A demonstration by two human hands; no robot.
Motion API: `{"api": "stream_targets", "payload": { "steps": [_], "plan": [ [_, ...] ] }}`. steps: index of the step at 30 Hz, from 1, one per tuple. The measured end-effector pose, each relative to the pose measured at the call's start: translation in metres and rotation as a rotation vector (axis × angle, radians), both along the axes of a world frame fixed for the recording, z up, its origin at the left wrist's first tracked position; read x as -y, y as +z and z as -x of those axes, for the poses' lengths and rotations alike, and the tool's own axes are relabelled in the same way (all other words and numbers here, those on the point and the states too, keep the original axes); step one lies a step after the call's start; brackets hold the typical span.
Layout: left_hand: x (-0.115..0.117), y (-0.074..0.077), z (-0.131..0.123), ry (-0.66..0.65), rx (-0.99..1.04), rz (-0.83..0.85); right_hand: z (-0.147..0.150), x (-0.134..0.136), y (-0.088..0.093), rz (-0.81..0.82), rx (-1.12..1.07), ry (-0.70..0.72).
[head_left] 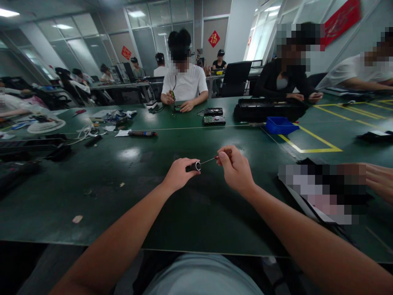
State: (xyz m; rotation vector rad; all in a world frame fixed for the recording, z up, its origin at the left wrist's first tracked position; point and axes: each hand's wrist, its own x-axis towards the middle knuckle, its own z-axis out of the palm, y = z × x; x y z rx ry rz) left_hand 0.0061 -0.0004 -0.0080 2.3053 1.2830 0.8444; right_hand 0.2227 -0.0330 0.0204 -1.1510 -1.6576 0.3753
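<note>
Between the thumb and fingers of my left hand [178,174] is a small black cylindrical part [193,167] with a silvery ring at its right end. My right hand [237,169] is closed around the dark red handle of a thin screwdriver [209,160]. The screwdriver's metal shaft points left, and its tip meets the ringed end of the cylindrical part; whether it goes inside, I cannot tell. Both hands are over the middle of the green table [196,221], and most of the handle is hidden by my right fingers.
At right lie a blue tray [281,125], a long black casing [270,110] and a dark item with papers [302,200], near another person's hand [380,180]. A dark pen-shaped tool [143,133] and cables [84,133] lie left. Opposite, a co-worker [184,84] handles a circuit board.
</note>
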Motion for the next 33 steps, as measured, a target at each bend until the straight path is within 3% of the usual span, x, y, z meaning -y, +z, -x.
{"api": "stream_targets", "payload": {
  "steps": [6, 22, 27, 33],
  "plan": [
    [0.0011, 0.0022, -0.0017, 0.001, -0.009, 0.029, 0.0004, 0.0001, -0.0006, 0.006, 0.035, 0.047],
    [-0.0014, -0.001, -0.0001, 0.03, 0.062, 0.087, -0.0006, -0.0033, 0.0031, 0.029, 0.169, -0.044],
    [-0.0045, -0.0027, 0.0, 0.084, 0.221, 0.11, -0.0005, -0.0045, 0.0016, 0.028, 0.168, -0.048],
    [-0.0074, -0.0028, -0.004, 0.051, 0.637, 0.382, -0.0023, -0.0059, 0.0007, 0.035, 0.187, -0.052]
  ]
}}
